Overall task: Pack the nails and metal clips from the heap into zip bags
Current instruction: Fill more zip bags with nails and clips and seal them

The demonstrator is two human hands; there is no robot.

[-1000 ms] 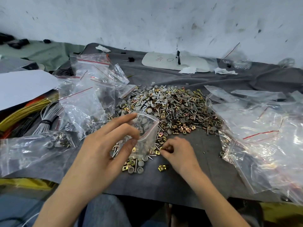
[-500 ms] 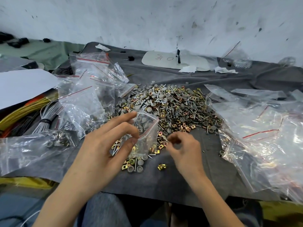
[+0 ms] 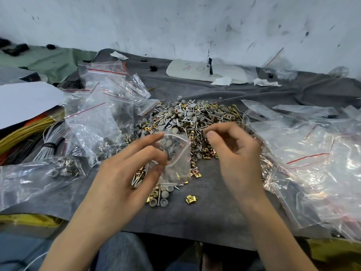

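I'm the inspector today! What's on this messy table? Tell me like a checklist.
Surface: wrinkled grey cloth.
Job's things: heap of nails and gold clips mid-cloth; small zip bag, grey caps showing through it; packed bag at left; spare bags at left, bag pile at right.
Clutter: white paper, paper scraps, white board; one stray clip.
Hands: left hand pinches the small zip bag; right hand curled beside its mouth, whether it holds anything is unclear.
Cables: grey wire bundle, yellow wires, at left.
Surroundings: scuffed white wall.
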